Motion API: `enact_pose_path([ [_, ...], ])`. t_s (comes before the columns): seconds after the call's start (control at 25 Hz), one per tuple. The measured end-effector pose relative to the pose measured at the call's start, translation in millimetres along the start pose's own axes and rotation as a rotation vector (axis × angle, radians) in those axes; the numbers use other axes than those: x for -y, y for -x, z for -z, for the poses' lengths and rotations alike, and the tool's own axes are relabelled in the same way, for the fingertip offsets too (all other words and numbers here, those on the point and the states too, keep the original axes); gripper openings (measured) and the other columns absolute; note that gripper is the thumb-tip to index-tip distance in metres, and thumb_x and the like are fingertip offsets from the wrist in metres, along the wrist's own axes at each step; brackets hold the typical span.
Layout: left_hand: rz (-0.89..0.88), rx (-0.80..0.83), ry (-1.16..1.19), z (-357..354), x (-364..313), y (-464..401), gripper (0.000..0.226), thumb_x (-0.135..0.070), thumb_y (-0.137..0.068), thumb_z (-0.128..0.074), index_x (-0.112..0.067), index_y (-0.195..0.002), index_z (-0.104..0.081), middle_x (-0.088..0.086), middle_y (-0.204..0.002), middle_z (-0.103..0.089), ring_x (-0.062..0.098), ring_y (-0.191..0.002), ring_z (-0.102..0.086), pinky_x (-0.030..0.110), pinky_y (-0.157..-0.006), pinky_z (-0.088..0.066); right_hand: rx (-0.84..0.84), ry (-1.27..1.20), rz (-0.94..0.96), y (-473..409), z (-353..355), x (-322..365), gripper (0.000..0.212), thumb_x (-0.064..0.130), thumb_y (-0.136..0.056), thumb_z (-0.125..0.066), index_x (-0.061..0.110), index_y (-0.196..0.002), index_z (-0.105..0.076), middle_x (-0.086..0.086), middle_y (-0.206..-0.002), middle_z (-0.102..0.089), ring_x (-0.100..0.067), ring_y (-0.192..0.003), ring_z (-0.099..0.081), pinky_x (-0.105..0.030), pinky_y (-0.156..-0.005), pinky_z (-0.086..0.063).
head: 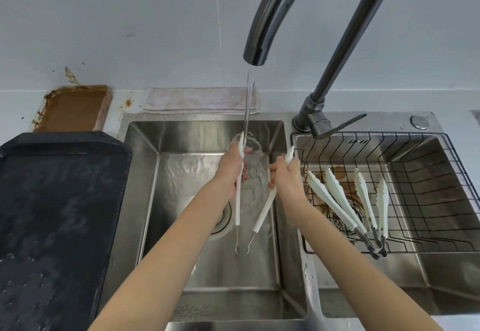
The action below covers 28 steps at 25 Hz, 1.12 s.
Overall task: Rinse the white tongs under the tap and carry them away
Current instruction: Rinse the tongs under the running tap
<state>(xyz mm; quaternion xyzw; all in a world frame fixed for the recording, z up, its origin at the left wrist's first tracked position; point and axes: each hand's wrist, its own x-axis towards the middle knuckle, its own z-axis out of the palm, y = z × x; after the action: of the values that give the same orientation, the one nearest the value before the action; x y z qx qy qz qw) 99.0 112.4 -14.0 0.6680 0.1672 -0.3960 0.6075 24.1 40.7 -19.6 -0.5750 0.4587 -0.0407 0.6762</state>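
Observation:
A pair of white tongs is spread wide over the left sink basin, its metal hinge loop pointing toward me. My left hand grips the left arm, whose tip sits in the water stream falling from the dark tap. My right hand grips the right arm, its tip poking up beside the basin divider.
Two more white tongs lie in a black wire rack in the right basin. A wet black tray fills the counter at left. A folded cloth lies behind the sink, a brown stained patch at back left.

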Motion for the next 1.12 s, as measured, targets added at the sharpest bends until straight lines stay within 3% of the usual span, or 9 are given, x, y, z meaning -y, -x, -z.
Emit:
enact_pose_path([
  [0.08, 0.049, -0.015, 0.1, 3, -1, -6, 0.041, -0.03, -0.099, -0.022, -0.013, -0.097, -0.058, 0.0, -0.067, -0.047, 0.01, -0.056, -0.041, 0.021, -0.052, -0.035, -0.001, 0.091, 0.132, 11, 5, 15, 0.031, 0.024, -0.098, -0.037, 0.012, -0.127, -0.036, 0.004, -0.08, -0.049, -0.006, -0.063, -0.045, -0.02, -0.059, -0.04],
  [0.2, 0.077, -0.006, 0.21, 9, -2, -10, 0.027, -0.016, -0.097, -0.028, -0.014, -0.089, -0.054, 0.001, -0.074, -0.057, 0.013, -0.063, -0.051, 0.025, -0.058, -0.042, -0.037, 0.19, 0.32, 21, 8, 31, 0.036, 0.024, -0.094, -0.048, 0.011, -0.128, -0.042, 0.008, -0.075, -0.047, -0.003, -0.06, -0.045, -0.009, -0.051, -0.041],
  [0.32, 0.047, 0.065, 0.249, 11, -1, -10, 0.028, -0.01, -0.094, -0.034, -0.014, -0.078, -0.057, 0.001, -0.076, -0.057, 0.013, -0.068, -0.054, 0.026, -0.063, -0.046, -0.045, 0.289, 0.438, 25, 4, 42, 0.04, 0.024, -0.091, -0.054, 0.014, -0.128, -0.043, 0.015, -0.074, -0.046, -0.001, -0.061, -0.047, -0.002, -0.052, -0.041],
  [0.48, 0.001, 0.154, 0.204, 7, -3, -3, 0.026, -0.008, -0.095, -0.036, -0.014, -0.08, -0.056, 0.001, -0.073, -0.055, 0.013, -0.069, -0.055, 0.029, -0.068, -0.047, -0.032, 0.344, 0.484, 28, 1, 43, 0.043, 0.024, -0.089, -0.058, 0.015, -0.129, -0.043, 0.017, -0.076, -0.048, 0.0, -0.064, -0.05, -0.003, -0.053, -0.041],
  [0.56, -0.056, 0.147, 0.104, 4, 0, -2, 0.02, -0.007, -0.095, -0.036, -0.012, -0.091, -0.055, 0.001, -0.075, -0.056, 0.012, -0.067, -0.058, 0.028, -0.066, -0.049, -0.028, 0.345, 0.487, 30, 2, 41, 0.044, 0.025, -0.089, -0.058, 0.015, -0.13, -0.044, 0.017, -0.077, -0.049, 0.001, -0.065, -0.051, -0.001, -0.053, -0.042],
  [0.68, -0.148, 0.079, -0.05, 2, 5, -4, 0.017, -0.016, -0.098, -0.04, -0.011, -0.105, -0.053, -0.001, -0.075, -0.06, 0.003, -0.048, -0.064, 0.02, -0.053, -0.052, -0.01, 0.353, 0.499, 34, 5, 42, 0.047, 0.027, -0.089, -0.057, 0.015, -0.133, -0.043, 0.022, -0.079, -0.048, 0.005, -0.069, -0.052, 0.003, -0.057, -0.042],
  [0.84, -0.219, -0.056, -0.224, -2, 10, -5, 0.033, -0.032, -0.099, -0.036, -0.006, -0.095, -0.057, 0.001, -0.065, -0.061, -0.001, -0.033, -0.059, 0.012, -0.037, -0.047, -0.009, 0.36, 0.518, 39, 8, 46, 0.049, 0.029, -0.09, -0.056, 0.014, -0.135, -0.042, 0.024, -0.077, -0.046, 0.007, -0.068, -0.05, 0.005, -0.056, -0.04],
  [1.0, -0.181, -0.08, -0.287, -3, 15, -5, 0.048, -0.039, -0.099, -0.025, -0.007, -0.1, -0.061, 0.001, -0.068, -0.062, 0.007, -0.054, -0.062, 0.017, -0.043, -0.052, -0.013, 0.388, 0.545, 39, 9, 49, 0.052, 0.034, -0.09, -0.054, 0.015, -0.137, -0.041, 0.013, -0.089, -0.056, -0.002, -0.073, -0.051, 0.005, -0.058, -0.039],
  [1.12, -0.162, -0.002, -0.24, -2, 18, -2, 0.04, -0.031, -0.1, -0.028, -0.009, -0.091, -0.059, 0.001, -0.073, -0.063, 0.001, -0.047, -0.063, 0.018, -0.052, -0.052, 0.0, 0.434, 0.55, 37, 11, 48, 0.053, 0.035, -0.091, -0.052, 0.016, -0.139, -0.04, 0.011, -0.097, -0.05, -0.005, -0.087, -0.049, 0.003, -0.06, -0.039],
])
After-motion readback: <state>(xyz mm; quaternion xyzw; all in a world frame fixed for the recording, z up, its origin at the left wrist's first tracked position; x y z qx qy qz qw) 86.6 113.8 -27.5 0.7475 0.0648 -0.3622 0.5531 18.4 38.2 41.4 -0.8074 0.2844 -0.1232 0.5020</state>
